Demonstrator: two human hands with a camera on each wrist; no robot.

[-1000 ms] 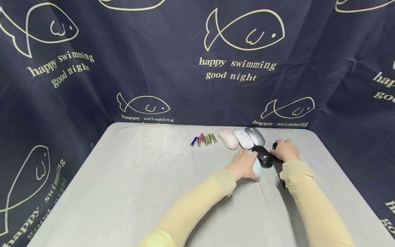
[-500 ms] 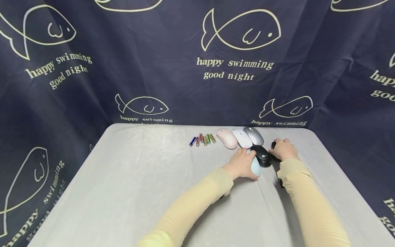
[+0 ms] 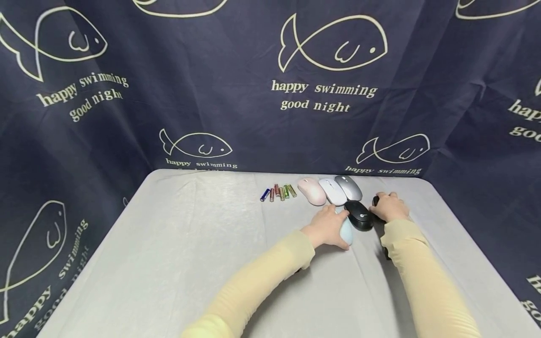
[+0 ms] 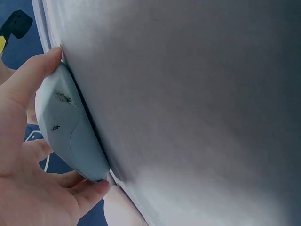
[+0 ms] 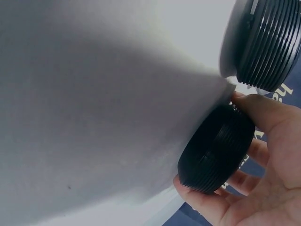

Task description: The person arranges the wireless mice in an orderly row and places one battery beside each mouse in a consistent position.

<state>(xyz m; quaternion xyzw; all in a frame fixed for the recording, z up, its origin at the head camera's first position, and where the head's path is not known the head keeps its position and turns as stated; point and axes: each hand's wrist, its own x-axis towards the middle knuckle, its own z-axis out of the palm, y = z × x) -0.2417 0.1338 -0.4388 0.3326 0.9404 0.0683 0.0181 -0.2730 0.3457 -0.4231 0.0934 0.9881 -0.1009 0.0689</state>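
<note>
The left hand [image 3: 326,227] and the pale blue mouse [image 4: 70,122] in it have slid slightly left, away from the smooth, domed black mouse [image 3: 359,216] standing between the two hands; the right hand [image 3: 390,206] has stayed in about the same spot. The left thumb and fingers grip the blue mouse end to end, its matte shell curved and marked with dark scuffs. The right thumb and fingers clasp a ribbed mouse [image 5: 216,148], black and oval, its side wall finely grooved; both held mice are down at the creased, pale grey table [image 3: 190,263]. Behind them sit a pink mouse [image 3: 312,191], a white mouse [image 3: 332,191] and a metallic grey mouse [image 3: 349,188], side by side. Farther left lie small cylindrical batteries [image 3: 282,193] with shiny coloured wrappers.
</note>
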